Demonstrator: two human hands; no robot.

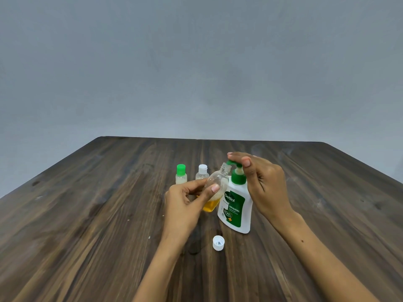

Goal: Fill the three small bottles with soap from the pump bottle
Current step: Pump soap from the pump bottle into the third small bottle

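While your left hand [187, 199] tilts the small bottle [214, 188] under the spout, pump gently.
Thumb and fingers pinch its clear middle beside the pump bottle [236, 205]; it looks light, thin and slippery, so hold mid-body. Your right hand [257, 177] rests straight fingers on the pump head.

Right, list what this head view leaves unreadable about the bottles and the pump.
- Pump nozzle: the right hand covers the pump head, so any soap flow is hidden.
- Clear bottle: the left hand hides its lower side; exact fill level unclear.
- Green-capped bottle and white-capped bottle: too small to judge contents.
- Pump bottle label: small print blurred.
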